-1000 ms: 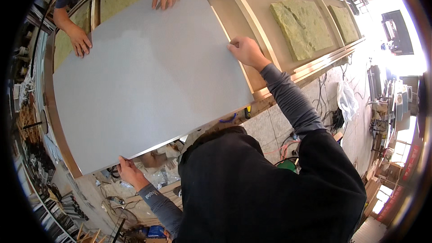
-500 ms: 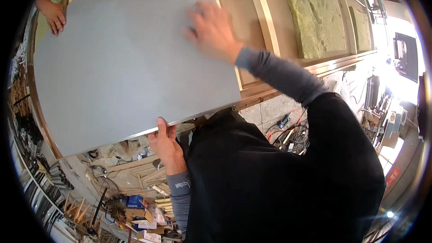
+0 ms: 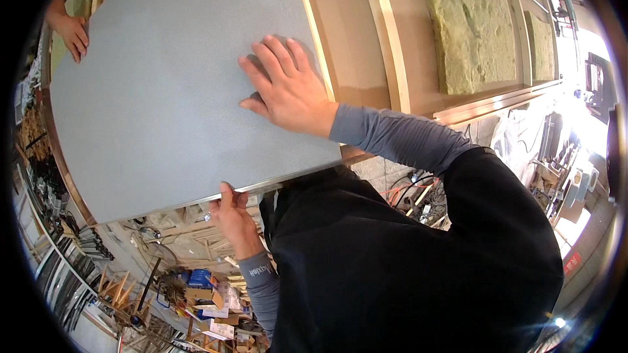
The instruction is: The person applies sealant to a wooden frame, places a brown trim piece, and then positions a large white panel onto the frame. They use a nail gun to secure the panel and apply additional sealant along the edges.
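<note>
A large flat grey panel (image 3: 163,104) lies over a wooden frame (image 3: 383,26). My left hand (image 3: 237,222) grips the panel's near edge, thumb on top and the other fingers at or below the rim, partly hidden. Spread fingers of my right hand (image 3: 288,88) rest on the panel's upper face near its right side, holding nothing. A co-worker's hand (image 3: 70,36) touches the panel's far left edge.
Yellowish wool insulation slabs (image 3: 471,33) sit between the frame's battens on the right. Below the near edge are wood offcuts, cardboard boxes (image 3: 206,297) and orange and black cables (image 3: 428,202). Long dark strips (image 3: 62,287) are stacked at lower left.
My right hand, blurred before, has come down and slightly left to lie still on the panel. My left hand has shifted slightly left and down, still at the edge.
</note>
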Available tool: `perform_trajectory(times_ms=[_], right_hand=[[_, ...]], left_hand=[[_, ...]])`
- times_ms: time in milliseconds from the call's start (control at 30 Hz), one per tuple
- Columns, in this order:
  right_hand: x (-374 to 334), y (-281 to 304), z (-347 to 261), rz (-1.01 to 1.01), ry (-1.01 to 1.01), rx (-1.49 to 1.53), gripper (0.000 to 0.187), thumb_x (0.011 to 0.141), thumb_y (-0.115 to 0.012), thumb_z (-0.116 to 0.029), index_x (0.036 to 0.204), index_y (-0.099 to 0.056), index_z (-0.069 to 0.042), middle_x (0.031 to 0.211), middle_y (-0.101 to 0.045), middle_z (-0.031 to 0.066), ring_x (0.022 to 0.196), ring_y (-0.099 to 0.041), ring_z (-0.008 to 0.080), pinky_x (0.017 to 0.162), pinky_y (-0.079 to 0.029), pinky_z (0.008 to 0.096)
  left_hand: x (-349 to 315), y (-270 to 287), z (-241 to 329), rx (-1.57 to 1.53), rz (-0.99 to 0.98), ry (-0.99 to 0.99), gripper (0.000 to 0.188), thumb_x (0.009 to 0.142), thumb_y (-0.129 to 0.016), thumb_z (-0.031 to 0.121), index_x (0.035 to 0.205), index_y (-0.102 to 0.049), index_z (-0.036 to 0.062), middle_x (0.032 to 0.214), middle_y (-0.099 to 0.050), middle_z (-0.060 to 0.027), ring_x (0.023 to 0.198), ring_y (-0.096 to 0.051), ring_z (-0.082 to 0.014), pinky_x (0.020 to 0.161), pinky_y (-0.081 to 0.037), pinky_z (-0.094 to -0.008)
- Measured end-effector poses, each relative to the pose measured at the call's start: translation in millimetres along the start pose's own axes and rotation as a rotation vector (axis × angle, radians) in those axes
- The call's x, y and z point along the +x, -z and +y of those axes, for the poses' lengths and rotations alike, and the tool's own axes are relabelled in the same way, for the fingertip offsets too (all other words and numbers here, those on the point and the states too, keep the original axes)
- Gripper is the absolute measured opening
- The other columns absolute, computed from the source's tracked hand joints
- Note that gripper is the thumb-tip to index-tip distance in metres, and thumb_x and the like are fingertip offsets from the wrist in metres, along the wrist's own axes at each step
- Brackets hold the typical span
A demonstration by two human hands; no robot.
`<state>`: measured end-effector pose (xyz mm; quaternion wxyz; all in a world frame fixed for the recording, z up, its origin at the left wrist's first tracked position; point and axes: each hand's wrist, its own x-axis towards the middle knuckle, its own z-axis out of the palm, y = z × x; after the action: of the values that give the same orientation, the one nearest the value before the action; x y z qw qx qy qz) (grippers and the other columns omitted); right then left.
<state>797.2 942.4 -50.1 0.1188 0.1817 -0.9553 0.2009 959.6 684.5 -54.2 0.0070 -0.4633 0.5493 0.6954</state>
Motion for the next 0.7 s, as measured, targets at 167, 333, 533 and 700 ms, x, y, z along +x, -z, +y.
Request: perform_trajectory(times_ms=[167, 333, 533, 700], right_hand=[[2.1, 6.7, -0.6, -0.056, -0.043, 0.022, 0.071, 0.102, -0.063, -0.055, 0.151, -0.055, -0.005, 0.154, -0.049, 0.023, 0.153, -0.035, 0.0421, 0.125, -0.025, 0.063], [-5.4, 7.5, -19.2, -0.108, -0.015, 0.058, 0.07, 0.102, -0.065, -0.052, 0.152, -0.054, -0.004, 0.156, -0.047, 0.0242, 0.153, -0.034, 0.0425, 0.126, -0.024, 0.0633], [-5.7, 3.3, -11.2, -0.096, -0.042, 0.083, 0.067, 0.097, -0.072, -0.045, 0.149, -0.055, -0.006, 0.153, -0.047, 0.0235, 0.149, -0.037, 0.0439, 0.124, -0.026, 0.0637], [33.5, -31.7, 103.7, 0.278, -0.06, -0.192, 0.068, 0.102, -0.072, -0.034, 0.155, -0.048, 0.001, 0.157, -0.051, 0.0279, 0.15, -0.041, 0.0469, 0.122, -0.032, 0.0597]], left_hand=[[-10.1, -12.7, 6.2, -0.012, -0.008, -0.021, 0.031, 0.104, -0.072, 0.012, 0.131, -0.06, 0.0042, 0.114, -0.07, -0.0075, 0.091, -0.071, -0.0186, 0.072, -0.062, -0.0345], [-7.9, -8.3, 3.1, -0.021, -0.008, 0.021, 0.036, 0.104, -0.071, 0.011, 0.137, -0.058, 0.0035, 0.12, -0.069, -0.0098, 0.093, -0.071, -0.0197, 0.073, -0.063, -0.0357], [-8.7, -11.2, 1.1, -0.08, -0.02, -0.002, 0.038, 0.103, -0.071, 0.011, 0.138, -0.057, 0.0021, 0.124, -0.069, -0.011, 0.101, -0.071, -0.0221, 0.076, -0.064, -0.0371], [-11.4, 3.4, -6.6, -0.106, -0.005, -0.003, 0.035, 0.103, -0.074, 0.018, 0.132, -0.06, 0.0024, 0.116, -0.071, -0.009, 0.1, -0.072, -0.0212, 0.081, -0.064, -0.0379]])
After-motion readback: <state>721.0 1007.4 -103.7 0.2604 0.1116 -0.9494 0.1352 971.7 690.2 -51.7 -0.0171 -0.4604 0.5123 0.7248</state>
